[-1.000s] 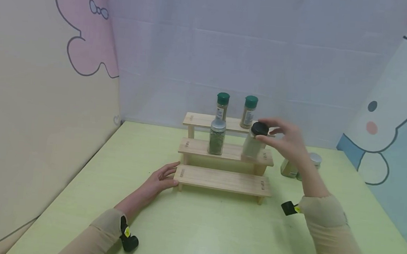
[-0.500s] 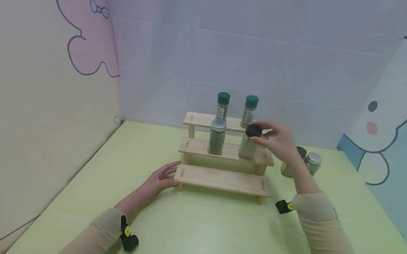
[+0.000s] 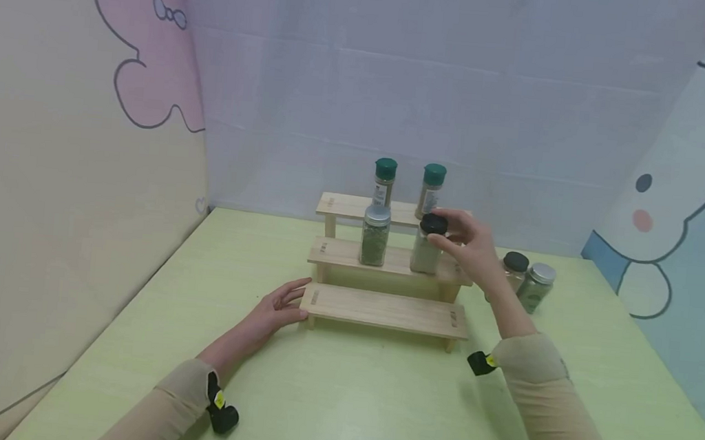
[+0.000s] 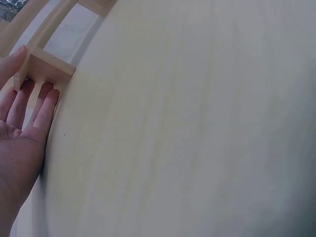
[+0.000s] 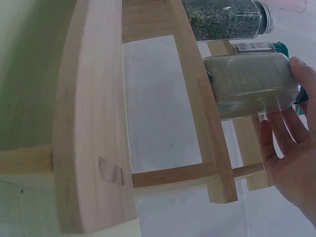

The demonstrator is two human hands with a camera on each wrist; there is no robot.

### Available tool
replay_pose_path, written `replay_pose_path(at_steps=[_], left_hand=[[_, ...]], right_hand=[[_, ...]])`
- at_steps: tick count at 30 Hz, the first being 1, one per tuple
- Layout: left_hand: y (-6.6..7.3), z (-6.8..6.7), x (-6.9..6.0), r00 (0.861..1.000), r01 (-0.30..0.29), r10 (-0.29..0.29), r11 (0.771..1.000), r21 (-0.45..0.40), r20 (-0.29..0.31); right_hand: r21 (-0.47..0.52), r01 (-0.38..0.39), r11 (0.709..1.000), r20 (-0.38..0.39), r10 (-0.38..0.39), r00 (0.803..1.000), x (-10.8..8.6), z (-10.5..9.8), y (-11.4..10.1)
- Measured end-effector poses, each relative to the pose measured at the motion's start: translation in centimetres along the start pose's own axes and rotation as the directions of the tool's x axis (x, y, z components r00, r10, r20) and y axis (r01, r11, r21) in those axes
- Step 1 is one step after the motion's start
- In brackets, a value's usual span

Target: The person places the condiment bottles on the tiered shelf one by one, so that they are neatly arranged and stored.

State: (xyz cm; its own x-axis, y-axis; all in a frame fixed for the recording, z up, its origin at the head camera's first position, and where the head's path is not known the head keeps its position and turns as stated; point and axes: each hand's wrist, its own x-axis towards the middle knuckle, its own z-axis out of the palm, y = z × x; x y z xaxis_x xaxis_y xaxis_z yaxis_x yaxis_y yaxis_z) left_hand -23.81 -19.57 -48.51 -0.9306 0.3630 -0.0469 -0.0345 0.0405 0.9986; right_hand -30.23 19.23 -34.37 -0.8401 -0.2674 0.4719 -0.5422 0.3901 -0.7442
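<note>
My right hand holds a square glass spice jar by its black lid. The jar, filled with something pale, stands upright at the middle step's right part. In the right wrist view the jar has thumb and fingers around its lid end. My left hand holds the left end of the three-step wooden rack at its lowest step. In the left wrist view the thumb lies on the board and the fingers reach under it, by the leg. A silver-lidded jar of green herbs stands left on the middle step.
Two green-capped spice bottles, a left one and a right one, stand on the top step. Right of the rack, a black-lidded jar and a silver-lidded jar stand on the pale green table.
My right hand has moved slightly left along the middle step with the black-lidded jar, which went from tilted to upright. More of the two jars at right shows. My left hand stays put.
</note>
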Motion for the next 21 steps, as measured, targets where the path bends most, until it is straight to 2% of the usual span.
replay_pose_path(at_steps=[4, 13, 21], left_hand=[[0.0, 0.0, 0.0, 1.000, 0.002, -0.002, 1.000, 0.003, -0.004], [0.3, 0.1, -0.2, 1.000, 0.000, 0.000, 1.000, -0.004, -0.007], [0.5, 0.2, -0.1, 1.000, 0.006, -0.006, 1.000, -0.012, -0.002]], right_hand=[[0.039, 0.004, 0.999, -0.033, -0.003, 0.999, 0.0, 0.4, 0.4], [0.045, 0.003, 0.999, -0.038, -0.001, 0.999, -0.6, 0.6, -2.8], [0.056, -0.018, 0.998, -0.044, 0.021, 0.999, -0.7, 0.5, -3.0]])
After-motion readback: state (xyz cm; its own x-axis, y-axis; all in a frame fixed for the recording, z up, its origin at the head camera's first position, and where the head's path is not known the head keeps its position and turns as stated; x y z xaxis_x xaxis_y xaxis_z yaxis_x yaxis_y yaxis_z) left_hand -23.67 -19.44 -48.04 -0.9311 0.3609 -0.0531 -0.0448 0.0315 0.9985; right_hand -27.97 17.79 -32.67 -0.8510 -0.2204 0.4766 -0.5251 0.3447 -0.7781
